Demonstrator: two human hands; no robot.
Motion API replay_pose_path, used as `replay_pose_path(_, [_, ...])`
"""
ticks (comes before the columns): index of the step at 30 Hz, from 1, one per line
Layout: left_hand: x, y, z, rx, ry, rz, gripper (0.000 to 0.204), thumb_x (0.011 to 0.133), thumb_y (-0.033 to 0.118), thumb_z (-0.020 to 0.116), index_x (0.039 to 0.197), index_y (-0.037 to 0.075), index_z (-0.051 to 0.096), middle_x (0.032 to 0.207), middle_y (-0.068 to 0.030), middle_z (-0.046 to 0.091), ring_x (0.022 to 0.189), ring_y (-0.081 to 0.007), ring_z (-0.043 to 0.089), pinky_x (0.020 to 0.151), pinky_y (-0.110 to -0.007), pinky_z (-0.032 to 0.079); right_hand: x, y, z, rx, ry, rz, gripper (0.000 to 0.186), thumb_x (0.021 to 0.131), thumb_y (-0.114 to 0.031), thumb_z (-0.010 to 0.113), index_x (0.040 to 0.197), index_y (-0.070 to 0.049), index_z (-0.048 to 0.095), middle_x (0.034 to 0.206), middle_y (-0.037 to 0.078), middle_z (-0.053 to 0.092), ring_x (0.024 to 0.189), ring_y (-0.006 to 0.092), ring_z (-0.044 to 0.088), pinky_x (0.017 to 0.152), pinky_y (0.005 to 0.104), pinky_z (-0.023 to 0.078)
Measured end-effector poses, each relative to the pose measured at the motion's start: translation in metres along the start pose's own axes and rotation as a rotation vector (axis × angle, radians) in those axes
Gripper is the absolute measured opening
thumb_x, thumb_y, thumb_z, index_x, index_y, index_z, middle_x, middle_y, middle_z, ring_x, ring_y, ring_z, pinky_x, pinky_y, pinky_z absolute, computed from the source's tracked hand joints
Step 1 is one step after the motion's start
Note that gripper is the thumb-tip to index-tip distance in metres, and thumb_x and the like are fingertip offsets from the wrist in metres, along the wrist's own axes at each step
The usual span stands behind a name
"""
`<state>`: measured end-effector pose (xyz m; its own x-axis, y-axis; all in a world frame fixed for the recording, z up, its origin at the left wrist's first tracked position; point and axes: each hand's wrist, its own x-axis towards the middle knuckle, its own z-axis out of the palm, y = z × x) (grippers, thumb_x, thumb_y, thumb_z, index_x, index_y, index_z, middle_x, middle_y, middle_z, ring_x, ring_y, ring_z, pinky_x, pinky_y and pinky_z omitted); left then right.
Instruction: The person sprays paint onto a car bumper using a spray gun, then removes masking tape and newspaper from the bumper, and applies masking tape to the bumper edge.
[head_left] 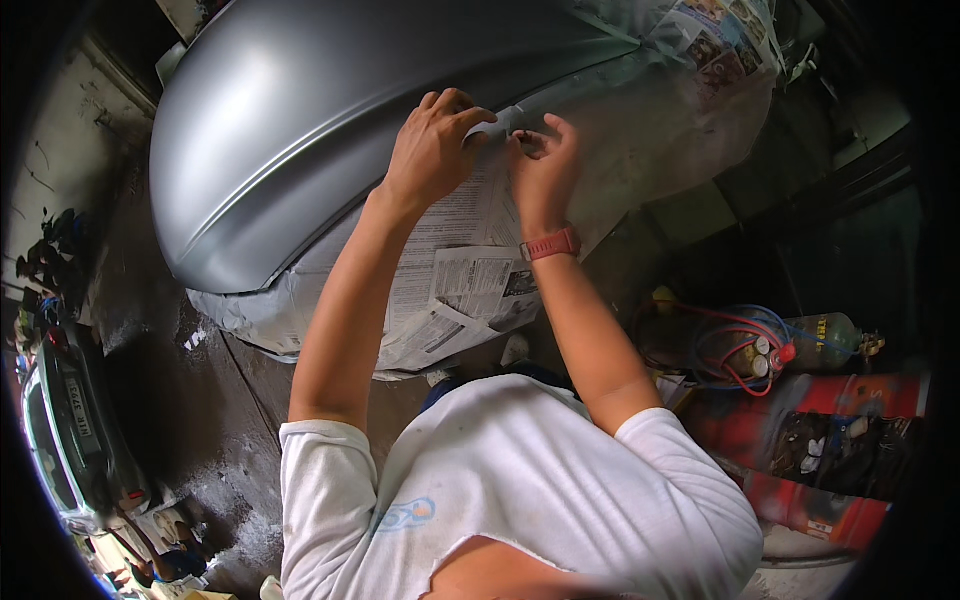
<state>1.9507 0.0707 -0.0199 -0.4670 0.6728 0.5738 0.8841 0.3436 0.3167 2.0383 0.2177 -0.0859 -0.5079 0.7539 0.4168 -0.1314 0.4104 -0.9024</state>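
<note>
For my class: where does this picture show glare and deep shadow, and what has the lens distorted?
Head view: pale glare spreads over the grey car panel; head view: deep shadow hides detail above the tank at right; head view: fisheye corners go black, and the car at far left looks tipped sideways.

- A narrow gap parted the left hand point(435, 150) from the right hand point(545, 180).
- The grey hood point(275, 125) blocked the upper left.
- Coiled hoses point(738, 350) crowded the lower right.
</note>
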Motion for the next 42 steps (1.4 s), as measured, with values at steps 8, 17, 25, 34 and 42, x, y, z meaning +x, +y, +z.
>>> replay_pose_path(8, [0.044,-0.014,0.011,0.206,-0.229,0.298,0.026,0.100,0.012,0.077,0.121,0.025,0.086,0.127,-0.0002,0.071,0.123,-0.0235,0.064,0.112,-0.041,0.053,-0.006,-0.010,-0.003,0.127,-0.071,0.172,0.060,0.095,-0.008,0.086,0.144,0.001,0.052,0.113,0.017,0.082,0.096,0.0234,0.080,0.083,0.0365,0.063])
replay_pose_path(17, [0.064,-0.015,0.014,0.289,-0.341,0.401,0.017,0.101,0.019,0.078,0.117,0.025,0.082,0.131,0.0027,0.072,0.129,-0.0200,0.064,0.114,-0.041,0.052,-0.005,-0.001,-0.002,0.042,-0.078,-0.062,0.035,0.092,-0.012,0.089,0.121,0.003,0.075,0.108,0.012,0.083,0.087,0.0226,0.079,0.081,0.0384,0.062])
replay_pose_path(25, [0.057,-0.036,0.018,0.088,-0.271,0.362,0.007,0.096,0.015,0.080,0.102,0.019,0.081,0.111,0.0048,0.076,0.115,-0.0220,0.066,0.105,-0.041,0.051,0.010,0.002,-0.002,-0.148,-0.173,-0.009,0.022,0.096,-0.013,0.086,0.106,0.006,0.082,0.092,0.017,0.083,0.083,0.0222,0.079,0.081,0.0365,0.060])
replay_pose_path(34, [0.046,-0.042,0.019,-0.001,-0.149,0.254,0.009,0.092,0.018,0.085,0.098,0.024,0.086,0.123,0.0062,0.074,0.122,-0.0236,0.060,0.108,-0.041,0.045,0.012,0.003,0.001,-0.170,-0.241,-0.122,0.019,0.094,-0.017,0.083,0.095,0.001,0.077,0.088,0.020,0.081,0.082,0.0418,0.079,0.075,0.0484,0.060])
replay_pose_path(42, [0.044,-0.043,0.027,0.029,-0.121,0.032,0.011,0.090,0.022,0.088,0.099,0.027,0.090,0.133,0.0058,0.069,0.128,-0.0259,0.057,0.115,-0.046,0.039,-0.027,-0.020,0.006,-0.343,-0.450,-0.200,0.016,0.096,-0.018,0.085,0.098,-0.005,0.076,0.088,0.016,0.079,0.084,0.0395,0.079,0.075,0.0494,0.060])
